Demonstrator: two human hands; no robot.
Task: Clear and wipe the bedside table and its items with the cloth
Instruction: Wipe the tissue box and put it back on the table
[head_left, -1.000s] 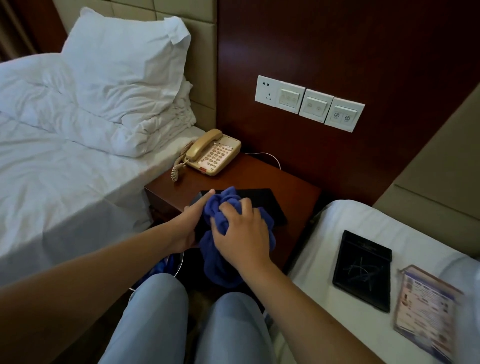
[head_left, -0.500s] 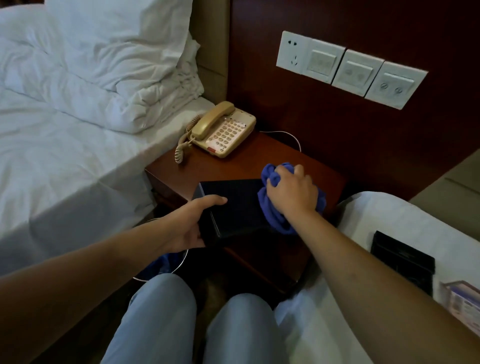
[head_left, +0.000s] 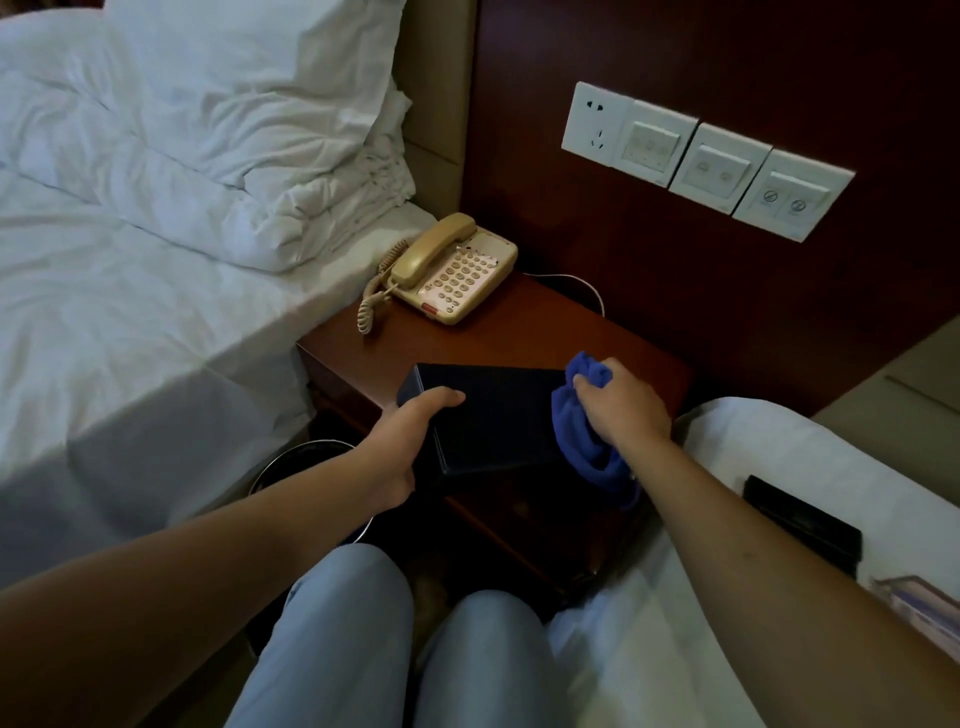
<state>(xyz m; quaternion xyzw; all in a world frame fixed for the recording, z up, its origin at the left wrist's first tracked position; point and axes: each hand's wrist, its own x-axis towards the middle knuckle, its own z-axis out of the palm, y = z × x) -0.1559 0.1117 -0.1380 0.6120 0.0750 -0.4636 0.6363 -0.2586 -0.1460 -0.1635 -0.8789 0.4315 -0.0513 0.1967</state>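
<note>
A flat dark blue box (head_left: 498, 415) lies at the front of the reddish wooden bedside table (head_left: 545, 332). My left hand (head_left: 410, 441) grips the box's left front edge, thumb on top. My right hand (head_left: 623, 410) is closed around a bunched blue cloth (head_left: 582, 441) at the box's right edge; part of the cloth hangs down below the hand. A beige corded telephone (head_left: 452, 270) sits at the table's back left corner.
A bed with white sheets and pillows (head_left: 208, 145) lies left of the table. Another white bed (head_left: 779, 467) on the right carries a black flat item (head_left: 800, 519) and a printed card (head_left: 919, 608). A metal-rimmed bin (head_left: 301, 457) stands on the floor. Wall switches (head_left: 701, 161) sit above.
My right hand carried the cloth from the box's near middle to the right, then drew back slightly to its right edge. My left hand kept its hold on the box.
</note>
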